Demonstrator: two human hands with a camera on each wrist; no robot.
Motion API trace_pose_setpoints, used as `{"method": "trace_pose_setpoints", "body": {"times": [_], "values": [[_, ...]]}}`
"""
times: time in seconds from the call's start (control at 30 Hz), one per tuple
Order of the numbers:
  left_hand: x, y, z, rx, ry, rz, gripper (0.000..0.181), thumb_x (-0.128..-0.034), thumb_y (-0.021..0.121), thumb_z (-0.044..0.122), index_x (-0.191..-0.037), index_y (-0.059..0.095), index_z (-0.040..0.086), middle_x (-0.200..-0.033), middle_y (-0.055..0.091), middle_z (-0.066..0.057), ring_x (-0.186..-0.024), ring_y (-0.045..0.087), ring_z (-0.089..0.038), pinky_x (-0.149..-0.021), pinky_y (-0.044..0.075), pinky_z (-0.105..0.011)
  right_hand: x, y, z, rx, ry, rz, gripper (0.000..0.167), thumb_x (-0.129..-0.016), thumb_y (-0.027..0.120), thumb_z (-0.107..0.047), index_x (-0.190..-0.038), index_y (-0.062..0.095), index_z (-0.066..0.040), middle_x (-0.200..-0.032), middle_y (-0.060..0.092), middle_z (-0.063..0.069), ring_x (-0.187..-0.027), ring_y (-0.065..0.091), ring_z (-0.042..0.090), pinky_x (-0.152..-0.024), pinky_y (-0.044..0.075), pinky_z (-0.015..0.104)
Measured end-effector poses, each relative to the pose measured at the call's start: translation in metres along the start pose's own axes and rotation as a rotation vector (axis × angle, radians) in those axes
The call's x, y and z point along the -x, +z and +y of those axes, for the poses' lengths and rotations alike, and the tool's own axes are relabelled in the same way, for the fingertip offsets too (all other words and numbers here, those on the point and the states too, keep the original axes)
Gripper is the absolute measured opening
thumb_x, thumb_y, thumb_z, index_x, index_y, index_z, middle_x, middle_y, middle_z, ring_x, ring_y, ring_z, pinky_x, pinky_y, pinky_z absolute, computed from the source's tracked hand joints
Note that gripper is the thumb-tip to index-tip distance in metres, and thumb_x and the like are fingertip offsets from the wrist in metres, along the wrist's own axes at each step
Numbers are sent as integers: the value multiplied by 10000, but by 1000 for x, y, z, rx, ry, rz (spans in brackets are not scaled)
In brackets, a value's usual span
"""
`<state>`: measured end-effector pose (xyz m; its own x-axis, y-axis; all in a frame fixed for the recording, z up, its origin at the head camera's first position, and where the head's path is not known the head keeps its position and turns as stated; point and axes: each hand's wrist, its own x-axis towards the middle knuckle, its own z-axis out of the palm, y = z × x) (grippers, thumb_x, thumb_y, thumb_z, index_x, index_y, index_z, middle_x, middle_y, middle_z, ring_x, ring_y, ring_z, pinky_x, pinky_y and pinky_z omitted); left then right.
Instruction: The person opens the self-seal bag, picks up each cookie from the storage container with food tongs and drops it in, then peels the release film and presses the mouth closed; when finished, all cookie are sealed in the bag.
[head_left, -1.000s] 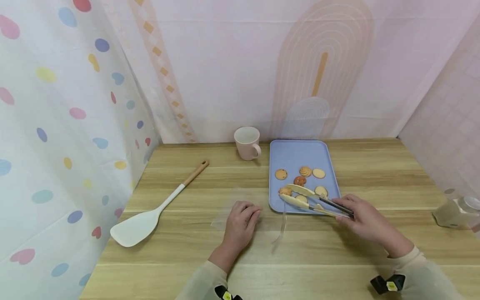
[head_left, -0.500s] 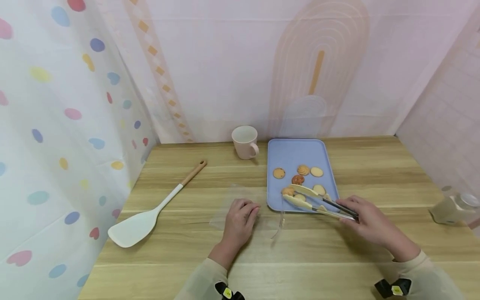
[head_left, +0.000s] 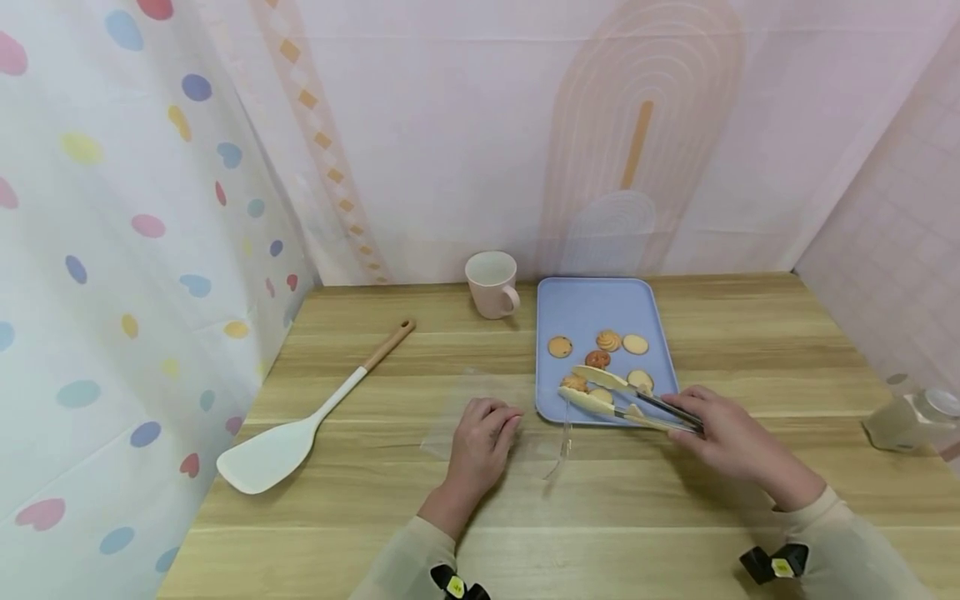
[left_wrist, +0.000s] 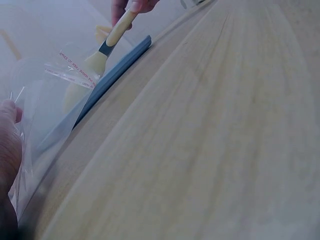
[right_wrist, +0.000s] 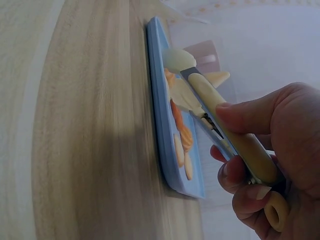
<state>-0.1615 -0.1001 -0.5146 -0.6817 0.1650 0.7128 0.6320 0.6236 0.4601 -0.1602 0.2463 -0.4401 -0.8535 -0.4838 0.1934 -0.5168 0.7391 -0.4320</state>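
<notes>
A clear plastic bag (left_wrist: pixel 47 112) with red print along its strip is pinched in my left hand (head_left: pixel 478 443); its opening faces the tray, and the thumb shows in the left wrist view. My right hand (head_left: pixel 738 446) grips a pair of tongs (head_left: pixel 594 402) with cream tips and metal arms. Over the near left of the blue tray (head_left: pixel 592 302), the spread tips lie on either side of a flower-shaped cookie (head_left: pixel 574 382); whether both touch it, I cannot tell. Several other cookies lie around, among them a brown pretzel cookie (head_left: pixel 597 359).
Behind the bag stands a pink mug (head_left: pixel 491 287), left of the tray. A white spatula (head_left: pixel 273 454) with a wooden handle lies at the left. A clear jar (head_left: pixel 911 419) stands near the right table edge. Curtains border the back and sides.
The tongs shift slightly right and then back left over the tray, and the flower-shaped cookie sits slightly farther right than at first. My left hand keeps the bag in place.
</notes>
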Motion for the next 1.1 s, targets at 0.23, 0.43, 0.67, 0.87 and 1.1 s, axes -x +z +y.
{"method": "trace_pose_setpoints", "body": {"times": [0.23, 0.43, 0.67, 0.87, 1.1], "values": [[-1, 1, 2, -2, -10, -17, 88, -909, 669, 148, -885, 726, 87, -892, 599, -22, -862, 545, -176, -733, 477, -293, 4, 0, -1, -21, -21, 16, 405, -860, 711, -81, -1234, 604, 31, -1072, 587, 71, -694, 445, 46, -596, 415, 232], [-1, 2, 3, -1, -11, -15, 86, -905, 674, 138, -877, 727, 77, -886, 598, -22, -860, 549, -181, -736, 482, -303, 14, -5, -1, -68, -97, 102, 404, -828, 731, -31, -1211, 620, 35, -1054, 610, 38, -773, 501, 71, -625, 441, 239], [-1, 3, 0, -8, -9, -9, 66, -897, 684, 129, -882, 730, 83, -883, 600, -28, -858, 551, -183, -724, 485, -304, 11, -1, -1, -79, -68, 73, 418, -839, 729, -55, -1227, 608, 41, -1053, 602, 54, -725, 476, 39, -598, 433, 225], [-1, 2, -1, -14, -9, -15, 57, -890, 691, 119, -889, 733, 81, -882, 595, -18, -852, 546, -173, -711, 481, -292, 7, 5, 0, -80, -1, 42, 467, -821, 742, -56, -1245, 587, 64, -1044, 584, 69, -666, 422, 34, -543, 392, 217], [1, 3, 0, -17, -24, -20, 63, -895, 686, 132, -880, 728, 87, -887, 591, -7, -853, 540, -162, -709, 477, -277, 10, 10, 3, -46, -5, 41, 453, -819, 744, -63, -1236, 602, 41, -1034, 590, 47, -738, 461, 71, -604, 413, 234]]}}
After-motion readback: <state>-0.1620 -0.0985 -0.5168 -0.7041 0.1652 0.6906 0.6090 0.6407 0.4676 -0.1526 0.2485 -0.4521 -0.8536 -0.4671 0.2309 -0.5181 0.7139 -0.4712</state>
